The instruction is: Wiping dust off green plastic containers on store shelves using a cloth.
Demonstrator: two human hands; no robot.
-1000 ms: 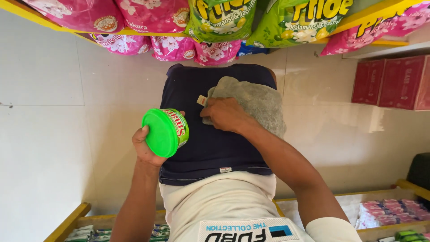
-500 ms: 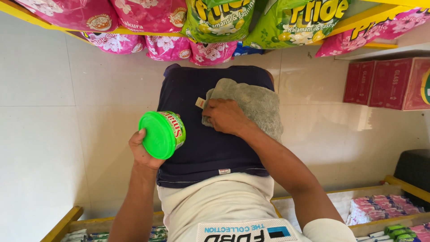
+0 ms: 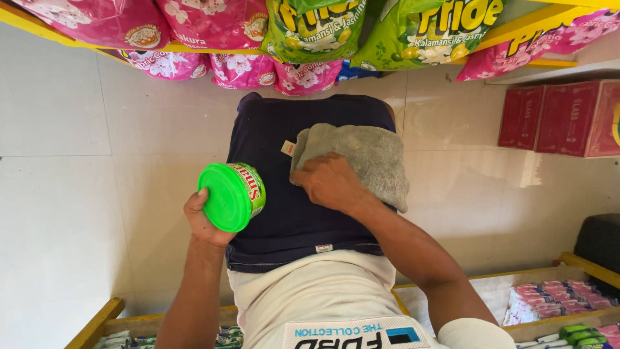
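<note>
Two hands busy: my left hand (image 3: pixel 205 223) clamps the green-lidded tub (image 3: pixel 232 196) at 9 o'clock, right hand (image 3: pixel 329 181) pinches the grey cloth (image 3: pixel 361 158) at 3; I'd steady the tub and wipe with flat, even pressure.

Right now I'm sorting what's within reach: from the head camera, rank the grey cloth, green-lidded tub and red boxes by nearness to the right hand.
1. grey cloth, under the right hand.
2. green-lidded tub, just left, in the left hand.
3. red boxes, far right.
</note>
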